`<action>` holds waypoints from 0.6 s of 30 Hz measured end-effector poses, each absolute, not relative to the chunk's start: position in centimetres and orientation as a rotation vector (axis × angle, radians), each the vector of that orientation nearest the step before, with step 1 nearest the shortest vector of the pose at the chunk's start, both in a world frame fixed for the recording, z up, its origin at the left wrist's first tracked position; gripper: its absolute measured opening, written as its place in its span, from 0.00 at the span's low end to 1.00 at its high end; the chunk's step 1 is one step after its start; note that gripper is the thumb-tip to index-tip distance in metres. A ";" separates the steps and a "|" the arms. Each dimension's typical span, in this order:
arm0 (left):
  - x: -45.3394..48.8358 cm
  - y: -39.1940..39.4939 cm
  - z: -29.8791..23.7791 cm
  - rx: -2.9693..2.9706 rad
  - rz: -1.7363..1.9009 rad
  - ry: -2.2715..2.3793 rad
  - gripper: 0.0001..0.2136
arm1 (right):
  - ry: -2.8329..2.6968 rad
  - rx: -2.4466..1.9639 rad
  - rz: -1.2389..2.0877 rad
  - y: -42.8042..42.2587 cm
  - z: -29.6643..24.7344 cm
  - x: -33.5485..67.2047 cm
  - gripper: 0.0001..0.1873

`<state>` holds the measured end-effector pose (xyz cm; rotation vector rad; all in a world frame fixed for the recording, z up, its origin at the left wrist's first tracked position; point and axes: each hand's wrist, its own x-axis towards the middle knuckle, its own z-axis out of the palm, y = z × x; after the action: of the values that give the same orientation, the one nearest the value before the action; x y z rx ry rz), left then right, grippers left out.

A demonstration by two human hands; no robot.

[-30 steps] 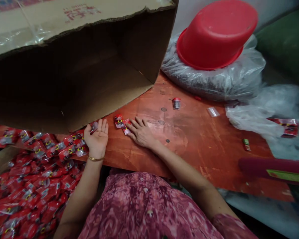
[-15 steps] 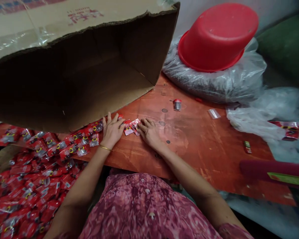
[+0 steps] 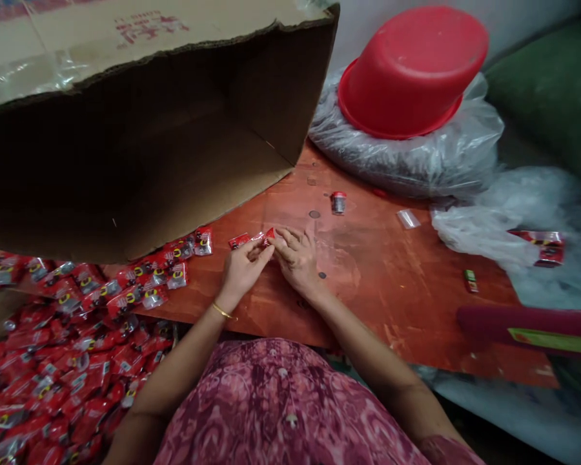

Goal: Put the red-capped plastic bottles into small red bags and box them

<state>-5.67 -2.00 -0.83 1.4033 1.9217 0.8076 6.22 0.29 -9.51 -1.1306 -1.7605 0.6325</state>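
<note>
Both hands meet over the middle of the reddish table. The fingers of my left hand (image 3: 242, 268) and my right hand (image 3: 296, 258) are closed on a small red-and-clear packet (image 3: 270, 235), its lower part hidden by the fingers. Just behind my left fingers lies another red packet (image 3: 239, 241), flat on the table. To the left, several filled red packets (image 3: 174, 252) lie along the box's lower edge. A large heap of similar red packets (image 3: 53, 381) fills the lower left.
A big open cardboard box (image 3: 193, 148) lies on its side at upper left. An upturned red tub (image 3: 411, 77) rests on a plastic-wrapped bundle (image 3: 416, 161). A small red-lidded jar (image 3: 338, 203), a clear piece (image 3: 407, 219) and a lighter-like item (image 3: 470, 281) lie rightward.
My left hand has moved right, away from the row of packets, to meet my right hand. The red packet between them is now lifted in the fingers.
</note>
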 end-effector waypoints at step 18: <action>-2.4 -0.8 -0.6 0.553 0.977 1.580 0.18 | -1.182 -0.990 1.313 0.1 -8.5 7.2 0.19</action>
<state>-2.41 -0.77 -0.56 0.5531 1.5800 0.9766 7.19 0.06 -8.46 -0.9900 -1.1822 1.3133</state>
